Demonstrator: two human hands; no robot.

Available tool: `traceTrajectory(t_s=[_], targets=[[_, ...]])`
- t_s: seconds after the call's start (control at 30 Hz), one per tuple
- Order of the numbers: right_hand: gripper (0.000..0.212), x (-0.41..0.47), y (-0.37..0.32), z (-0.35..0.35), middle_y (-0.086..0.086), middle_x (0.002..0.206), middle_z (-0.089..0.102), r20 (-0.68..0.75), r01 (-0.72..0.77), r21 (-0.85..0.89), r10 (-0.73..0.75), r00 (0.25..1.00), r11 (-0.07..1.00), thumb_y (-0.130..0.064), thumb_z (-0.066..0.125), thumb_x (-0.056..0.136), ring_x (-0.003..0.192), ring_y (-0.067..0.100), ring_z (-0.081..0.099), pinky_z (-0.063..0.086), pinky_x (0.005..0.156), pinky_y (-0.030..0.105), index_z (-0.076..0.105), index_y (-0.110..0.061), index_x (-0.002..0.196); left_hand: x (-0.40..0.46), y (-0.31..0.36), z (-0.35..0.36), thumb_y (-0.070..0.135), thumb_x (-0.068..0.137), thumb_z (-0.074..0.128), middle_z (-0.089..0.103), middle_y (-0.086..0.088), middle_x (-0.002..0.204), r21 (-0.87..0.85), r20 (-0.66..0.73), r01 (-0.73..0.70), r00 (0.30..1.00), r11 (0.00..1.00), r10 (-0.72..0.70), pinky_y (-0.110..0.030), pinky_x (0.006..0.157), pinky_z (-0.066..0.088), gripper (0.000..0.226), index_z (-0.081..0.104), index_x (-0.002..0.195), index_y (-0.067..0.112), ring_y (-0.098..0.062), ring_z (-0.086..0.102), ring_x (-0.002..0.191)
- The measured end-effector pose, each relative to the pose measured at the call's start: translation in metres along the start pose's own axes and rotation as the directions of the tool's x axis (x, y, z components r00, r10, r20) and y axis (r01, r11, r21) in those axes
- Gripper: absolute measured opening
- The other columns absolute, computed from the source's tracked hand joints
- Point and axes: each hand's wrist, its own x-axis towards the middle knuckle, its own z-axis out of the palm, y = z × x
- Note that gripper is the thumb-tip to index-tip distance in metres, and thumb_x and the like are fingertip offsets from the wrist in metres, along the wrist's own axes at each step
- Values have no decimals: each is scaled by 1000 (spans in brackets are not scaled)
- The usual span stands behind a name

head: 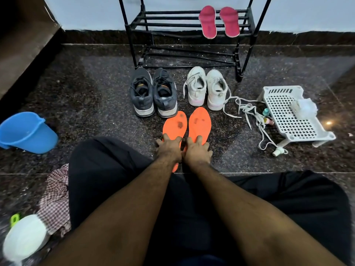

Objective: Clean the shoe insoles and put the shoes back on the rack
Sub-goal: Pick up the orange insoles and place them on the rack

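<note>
Two orange insoles lie flat on the dark floor, side by side, each with dark stains near the toe. My left hand [169,147] rests on the heel half of the left orange insole [175,124], fingers spread. My right hand [196,149] presses the same way on the right orange insole [199,123]. Just beyond them stand a pair of dark grey shoes [152,93] and a pair of white shoes [207,89] with loose laces. Two pink insoles [219,22] lie on a shelf of the black shoe rack [163,18].
A blue tub [25,131] lies tipped at the left. A checked cloth [56,196] and a white container [25,237] sit by my left leg. A white perforated plastic stand [294,114] with small bottles under it sits at the right, beside loose laces.
</note>
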Motion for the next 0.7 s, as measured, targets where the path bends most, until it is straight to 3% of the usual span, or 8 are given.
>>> traceTrajectory(t_s=[0.2,0.33,0.5,0.7], targets=[[46,3,7,0,5,132,37,-38,-25,64,27,999,998,-41,60,88,118,35,41,42,93,49,45,-30,129,-5,4,9,43,85,68,22,-10,139,15,-104,-58,993,998,60,-56,100,45,59,42,138,47,-38,28,128],[44,4,20,-5,3,134,37,-43,-37,58,40,998,998,-36,58,88,120,34,41,43,92,49,44,-26,129,-8,7,11,39,75,76,19,-13,142,-40,-120,-45,992,998,40,-53,103,45,79,39,145,40,-39,25,132],[55,6,41,-11,7,136,33,-1,-57,76,58,998,995,-36,69,82,121,35,39,45,91,50,45,-21,129,-11,17,20,50,62,82,24,-20,136,-132,-169,-19,986,991,-3,-49,103,46,92,40,139,26,-43,36,128],[67,5,64,-27,11,137,30,11,-117,185,117,993,976,-39,71,78,117,40,46,48,94,50,41,-17,134,-20,36,32,49,67,81,33,-19,136,-353,-195,-75,981,932,5,-36,105,39,96,37,147,21,-39,33,132]])
